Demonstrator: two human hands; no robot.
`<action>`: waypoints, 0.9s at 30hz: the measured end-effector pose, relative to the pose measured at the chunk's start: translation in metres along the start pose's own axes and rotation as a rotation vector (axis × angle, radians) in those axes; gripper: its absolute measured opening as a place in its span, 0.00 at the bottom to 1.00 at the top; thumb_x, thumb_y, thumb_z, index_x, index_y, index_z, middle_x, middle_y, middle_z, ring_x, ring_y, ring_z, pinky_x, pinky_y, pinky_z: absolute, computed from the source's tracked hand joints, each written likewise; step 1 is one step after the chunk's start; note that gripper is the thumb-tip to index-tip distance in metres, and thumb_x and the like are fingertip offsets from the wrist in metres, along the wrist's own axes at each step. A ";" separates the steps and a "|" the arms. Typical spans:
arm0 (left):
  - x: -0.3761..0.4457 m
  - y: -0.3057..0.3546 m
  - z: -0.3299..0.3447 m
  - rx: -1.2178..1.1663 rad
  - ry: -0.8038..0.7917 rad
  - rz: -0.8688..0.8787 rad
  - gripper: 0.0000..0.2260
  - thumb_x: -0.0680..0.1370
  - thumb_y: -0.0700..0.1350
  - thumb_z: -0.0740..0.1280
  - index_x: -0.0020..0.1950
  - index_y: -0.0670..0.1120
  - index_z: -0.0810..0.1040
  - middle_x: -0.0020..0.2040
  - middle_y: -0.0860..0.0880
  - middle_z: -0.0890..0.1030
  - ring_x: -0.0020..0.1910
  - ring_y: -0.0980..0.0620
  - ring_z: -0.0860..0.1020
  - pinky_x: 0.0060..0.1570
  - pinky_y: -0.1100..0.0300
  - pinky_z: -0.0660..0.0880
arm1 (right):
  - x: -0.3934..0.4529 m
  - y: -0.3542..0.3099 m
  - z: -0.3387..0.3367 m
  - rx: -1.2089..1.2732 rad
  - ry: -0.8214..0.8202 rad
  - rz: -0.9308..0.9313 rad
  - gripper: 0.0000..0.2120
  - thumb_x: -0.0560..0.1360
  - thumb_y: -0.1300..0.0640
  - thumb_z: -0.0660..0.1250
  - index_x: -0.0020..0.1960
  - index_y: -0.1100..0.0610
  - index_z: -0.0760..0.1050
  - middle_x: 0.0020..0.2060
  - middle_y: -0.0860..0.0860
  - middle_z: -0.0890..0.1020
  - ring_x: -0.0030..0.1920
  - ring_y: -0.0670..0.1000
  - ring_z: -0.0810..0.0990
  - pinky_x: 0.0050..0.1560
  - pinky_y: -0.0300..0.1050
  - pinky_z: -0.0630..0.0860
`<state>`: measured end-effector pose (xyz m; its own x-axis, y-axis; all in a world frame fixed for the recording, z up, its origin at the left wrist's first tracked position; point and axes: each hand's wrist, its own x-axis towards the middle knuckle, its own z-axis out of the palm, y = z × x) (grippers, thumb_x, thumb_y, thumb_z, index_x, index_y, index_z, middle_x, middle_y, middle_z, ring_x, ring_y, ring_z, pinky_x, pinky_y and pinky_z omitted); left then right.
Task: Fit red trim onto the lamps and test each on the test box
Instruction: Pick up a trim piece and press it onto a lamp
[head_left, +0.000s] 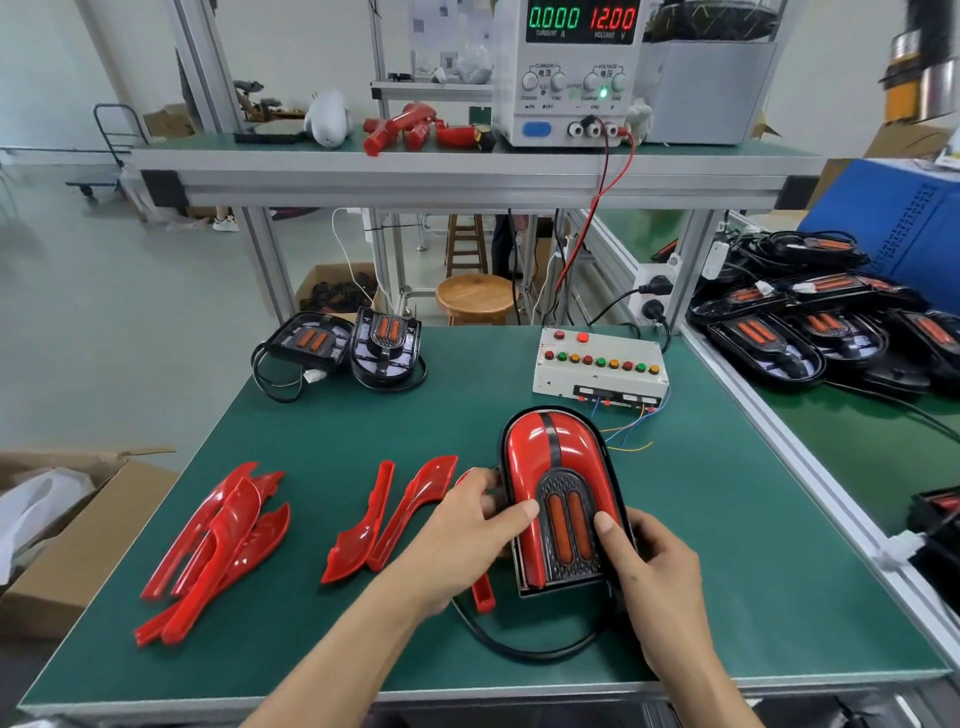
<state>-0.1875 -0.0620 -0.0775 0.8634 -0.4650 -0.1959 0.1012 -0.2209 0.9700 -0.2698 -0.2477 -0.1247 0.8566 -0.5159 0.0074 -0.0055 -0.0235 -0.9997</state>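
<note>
A black lamp (563, 525) with red trim fitted on both sides lies on the green table (727, 571) in front of me. My left hand (462, 535) grips its left edge, thumb on the red trim. My right hand (652, 566) grips its right edge, thumb pressing beside the orange lens. The lamp's black cable (524, 647) loops toward me. The white test box (600, 366) with coloured buttons stands behind the lamp. Loose red trim pieces lie at the left (218, 545) and in the middle (389, 514).
Two untrimmed lamps (358, 345) sit at the table's far left corner. A pile of lamps (821, 322) covers the side bench at right. A power supply (571, 73) reading 12.00 V stands on the upper shelf. A cardboard box (67, 530) is at the left.
</note>
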 end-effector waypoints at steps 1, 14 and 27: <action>0.000 0.000 0.001 -0.035 0.017 0.009 0.12 0.82 0.48 0.69 0.64 0.49 0.74 0.54 0.53 0.86 0.54 0.55 0.85 0.58 0.52 0.80 | -0.001 -0.001 0.001 0.017 0.010 0.007 0.12 0.73 0.44 0.73 0.53 0.48 0.85 0.47 0.48 0.88 0.51 0.50 0.87 0.54 0.48 0.80; 0.009 -0.002 0.002 -0.518 0.170 0.060 0.12 0.81 0.42 0.69 0.62 0.40 0.76 0.57 0.41 0.86 0.57 0.40 0.84 0.55 0.46 0.82 | -0.037 -0.011 0.046 -0.040 0.020 0.045 0.28 0.66 0.27 0.68 0.45 0.52 0.79 0.32 0.52 0.84 0.26 0.51 0.80 0.29 0.38 0.73; 0.001 -0.008 -0.004 -0.469 0.062 0.134 0.22 0.79 0.56 0.69 0.68 0.44 0.75 0.62 0.44 0.84 0.63 0.44 0.82 0.61 0.50 0.80 | -0.029 -0.004 0.051 0.086 -0.123 0.124 0.31 0.67 0.32 0.72 0.45 0.61 0.78 0.29 0.60 0.82 0.25 0.53 0.76 0.24 0.42 0.69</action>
<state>-0.1851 -0.0575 -0.0845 0.9103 -0.4081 -0.0699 0.1866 0.2537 0.9491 -0.2677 -0.1888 -0.1224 0.9087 -0.4018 -0.1134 -0.0751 0.1101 -0.9911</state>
